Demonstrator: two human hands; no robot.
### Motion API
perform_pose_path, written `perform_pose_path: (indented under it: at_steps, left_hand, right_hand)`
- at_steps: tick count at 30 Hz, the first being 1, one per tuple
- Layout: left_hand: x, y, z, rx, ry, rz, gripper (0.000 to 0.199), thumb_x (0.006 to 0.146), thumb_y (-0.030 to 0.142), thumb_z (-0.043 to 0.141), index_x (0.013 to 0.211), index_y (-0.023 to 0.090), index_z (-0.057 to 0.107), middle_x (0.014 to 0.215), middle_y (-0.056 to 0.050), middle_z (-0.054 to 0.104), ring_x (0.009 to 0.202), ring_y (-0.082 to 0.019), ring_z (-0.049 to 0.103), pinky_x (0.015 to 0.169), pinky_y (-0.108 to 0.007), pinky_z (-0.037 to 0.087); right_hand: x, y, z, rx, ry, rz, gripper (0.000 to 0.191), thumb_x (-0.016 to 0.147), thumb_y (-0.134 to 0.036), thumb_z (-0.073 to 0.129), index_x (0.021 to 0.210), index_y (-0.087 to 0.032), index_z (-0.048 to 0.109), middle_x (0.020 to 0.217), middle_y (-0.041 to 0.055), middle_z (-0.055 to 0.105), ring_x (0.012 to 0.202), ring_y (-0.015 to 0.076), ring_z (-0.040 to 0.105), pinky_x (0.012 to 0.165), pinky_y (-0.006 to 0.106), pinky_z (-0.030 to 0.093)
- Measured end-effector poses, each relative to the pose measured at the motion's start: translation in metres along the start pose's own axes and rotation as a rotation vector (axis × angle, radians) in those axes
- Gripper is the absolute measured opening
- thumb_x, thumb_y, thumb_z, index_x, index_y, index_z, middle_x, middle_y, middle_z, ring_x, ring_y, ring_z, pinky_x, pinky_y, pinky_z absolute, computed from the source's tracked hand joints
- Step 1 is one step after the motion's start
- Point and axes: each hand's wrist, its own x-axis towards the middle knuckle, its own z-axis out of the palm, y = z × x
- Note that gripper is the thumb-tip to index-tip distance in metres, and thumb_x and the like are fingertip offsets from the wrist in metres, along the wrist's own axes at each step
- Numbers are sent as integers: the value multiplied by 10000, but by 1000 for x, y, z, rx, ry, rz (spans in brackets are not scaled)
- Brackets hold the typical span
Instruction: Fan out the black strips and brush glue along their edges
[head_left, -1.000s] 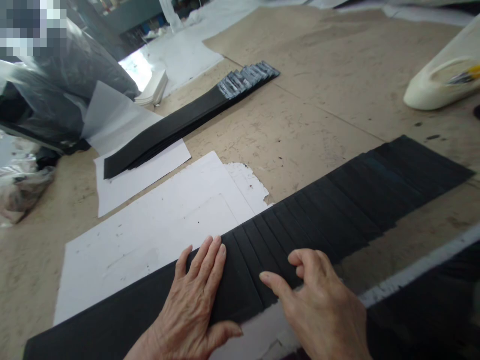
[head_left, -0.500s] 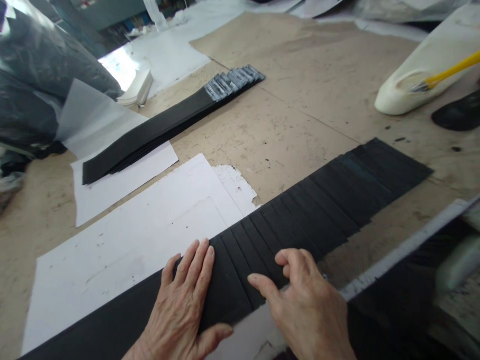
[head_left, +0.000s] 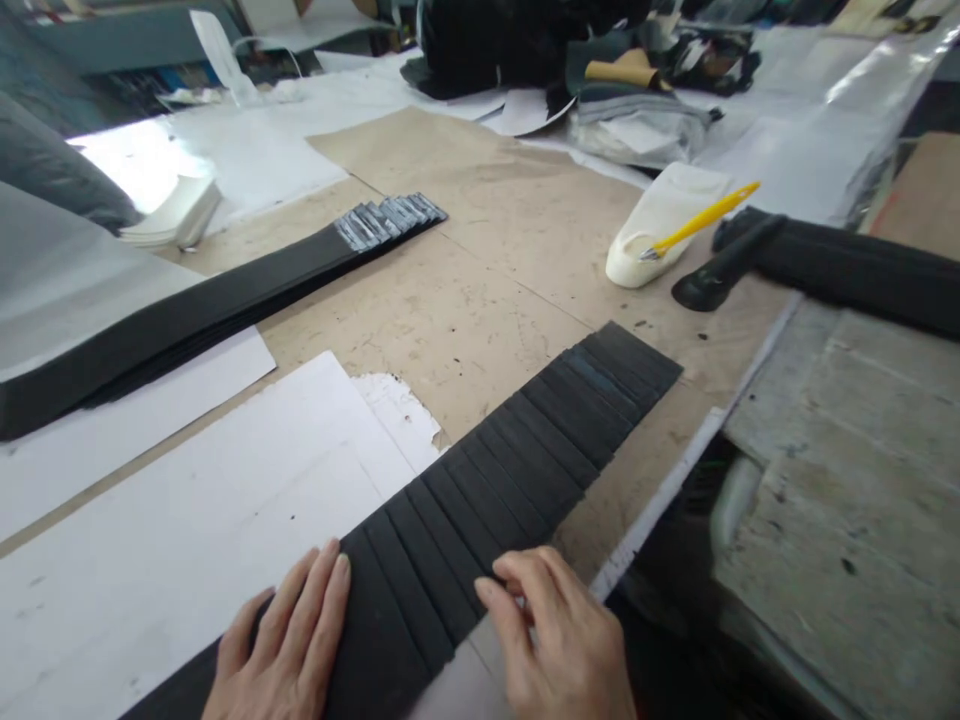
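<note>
Left hand (head_left: pixel 281 640) flat at seven o'clock, right hand (head_left: pixel 559 635) at five, both at the overlapping black strips (head_left: pixel 517 460)!
Left grip lies unfurled, clasping nothing; right grip has thumb and forefinger nearly meeting, can't tell whether they hold an edge. The strips run across the counter (head_left: pixel 487 320) towards three o'clock, white sheet (head_left: pixel 195 480) at eight, second black stack (head_left: pixel 225 298) at ten, yellow-handled tool (head_left: pixel 709 215) on a cream block (head_left: pixel 658 215) at two.

Left hand (head_left: pixel 281 640) flat, palm down, right hand (head_left: pixel 562 635) curled, thumb (head_left: pixel 504 618) near forefinger (head_left: pixel 525 568)
</note>
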Motion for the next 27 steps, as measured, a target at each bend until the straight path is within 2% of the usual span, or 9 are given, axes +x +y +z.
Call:
perform_pose_path:
  at_steps: [3, 6, 9, 14, 18, 27]
  left_hand:
    - [6, 4, -11, -36, -24, -25, 1021, 695, 715, 481, 1374, -4, 226, 1403, -234, 313, 1285, -349, 289, 987, -446, 234]
    - [9, 7, -15, -62, -31, -41, 995, 711, 702, 481, 1369, -3, 241, 1413, -234, 294, 1303, -354, 268, 1015, -450, 206]
    - [9, 8, -15, -89, -43, -50, 995, 716, 707, 476, 1370, -4, 240, 1425, -231, 270, 1310, -360, 252, 1022, -454, 192]
    - [9, 8, -17, -88, -62, -60, 982, 720, 699, 481, 1373, 7, 240, 1435, -217, 258, 1320, -351, 235, 1034, -454, 174]
    - [10, 8, -19, -67, -64, -55, 982, 708, 695, 482, 1366, 1, 256, 1435, -220, 255, 1325, -351, 227, 1035, -455, 169]
    - [10, 9, -26, -36, -87, -83, 985, 709, 702, 486, 1372, 15, 242, 1434, -203, 271, 1333, -332, 219, 1050, -452, 160]
  right_hand:
    - [2, -1, -4, 58, -45, -66, 59, 862, -144, 491, 868, -190, 526, 741, 14, 583, 687, 132, 585, 637, 241, 448]
    - [2, -7, 0, 79, -91, -67, 80, 852, -146, 491, 912, -177, 534, 771, 26, 608, 703, 137, 606, 636, 242, 465]
    - [5, -15, 5, 53, -116, 10, 96, 834, -173, 507, 921, -178, 547, 764, 20, 623, 667, 141, 619, 587, 244, 465]
    - [21, -25, 8, 75, -182, 186, 109, 807, -264, 548, 737, -203, 604, 599, -22, 607, 513, 127, 583, 468, 230, 395]
    - [30, -26, 13, 1, -233, 115, 271, 830, -206, 479, 570, -201, 556, 580, -15, 582, 489, 116, 547, 479, 241, 346]
    - [30, -22, 16, -56, -281, 128, 242, 776, -241, 604, 549, -211, 526, 548, -60, 570, 460, 94, 524, 477, 249, 296]
